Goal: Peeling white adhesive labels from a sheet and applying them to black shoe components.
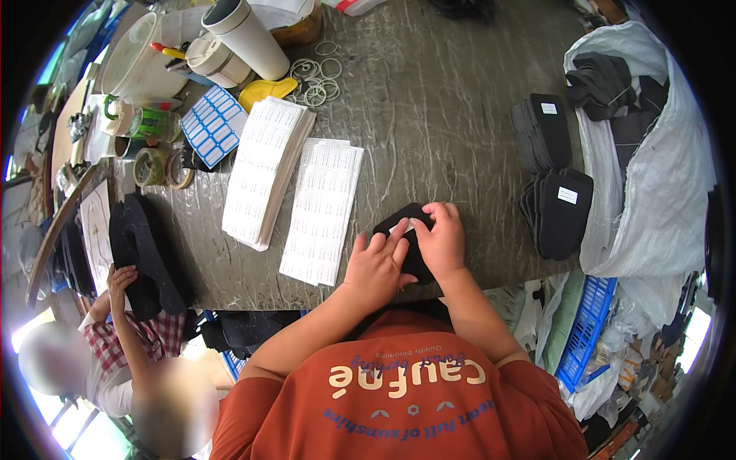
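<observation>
A black, rounded foam pad [415, 262] lies on the table in front of me, with a small white label [397, 228] near its far end. My left hand [374, 264] rests over the pad's left side, fingers spread, one fingertip on the label and the thumb by the near edge. At the right side, my right hand [443, 239] is closed on the pad, its thumb against the label and its index finger bent at the far edge. The fingers hide part of the pad and label.
Left of my hands lie printed label sheets [322, 215] and a thicker label stack [264, 176]. Labelled black pad stacks [563, 222] stand right, beside a white sack [636, 207]. A tumbler [245, 38], tape rolls [149, 167] and rubber bands [315, 96] sit far left. Another person's hand [120, 284] holds black pieces.
</observation>
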The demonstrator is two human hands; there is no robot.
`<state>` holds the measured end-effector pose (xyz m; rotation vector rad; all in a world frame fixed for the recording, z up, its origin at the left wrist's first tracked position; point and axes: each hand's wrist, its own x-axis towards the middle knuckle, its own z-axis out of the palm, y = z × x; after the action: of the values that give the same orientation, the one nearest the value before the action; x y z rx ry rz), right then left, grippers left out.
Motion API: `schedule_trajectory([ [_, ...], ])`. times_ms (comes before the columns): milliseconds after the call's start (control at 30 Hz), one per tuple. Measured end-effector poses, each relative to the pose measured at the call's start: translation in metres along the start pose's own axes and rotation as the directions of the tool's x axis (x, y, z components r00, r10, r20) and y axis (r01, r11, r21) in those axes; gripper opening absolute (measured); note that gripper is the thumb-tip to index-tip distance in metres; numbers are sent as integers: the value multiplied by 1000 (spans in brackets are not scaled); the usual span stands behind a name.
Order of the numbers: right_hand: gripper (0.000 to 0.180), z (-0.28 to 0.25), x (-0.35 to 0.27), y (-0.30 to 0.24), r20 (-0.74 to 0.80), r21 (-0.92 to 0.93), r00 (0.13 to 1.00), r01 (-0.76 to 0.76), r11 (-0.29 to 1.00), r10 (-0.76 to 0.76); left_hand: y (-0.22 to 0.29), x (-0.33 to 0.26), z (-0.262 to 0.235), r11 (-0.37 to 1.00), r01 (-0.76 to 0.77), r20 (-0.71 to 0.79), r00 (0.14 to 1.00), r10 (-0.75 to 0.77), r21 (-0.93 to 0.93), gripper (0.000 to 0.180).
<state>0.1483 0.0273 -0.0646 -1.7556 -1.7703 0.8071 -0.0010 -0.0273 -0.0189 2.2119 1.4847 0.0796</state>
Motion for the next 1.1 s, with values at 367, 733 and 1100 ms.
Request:
schedule_trajectory([
  [367, 17, 19, -6, 5, -386, 92, 863, 388, 917, -327, -11, -15, 45, 911, 95, -380, 888, -260, -402, 80],
  [733, 19, 2, -8, 14, -370, 431, 923, 72, 900, 103, -14, 6, 42, 968, 122, -331, 924, -192, -220, 75],
  [1100, 94, -243, 65, 80, -448, -293, 885, -280, 914, 128, 47, 66, -8, 640, 202, 46, 966, -253, -741, 38],
])
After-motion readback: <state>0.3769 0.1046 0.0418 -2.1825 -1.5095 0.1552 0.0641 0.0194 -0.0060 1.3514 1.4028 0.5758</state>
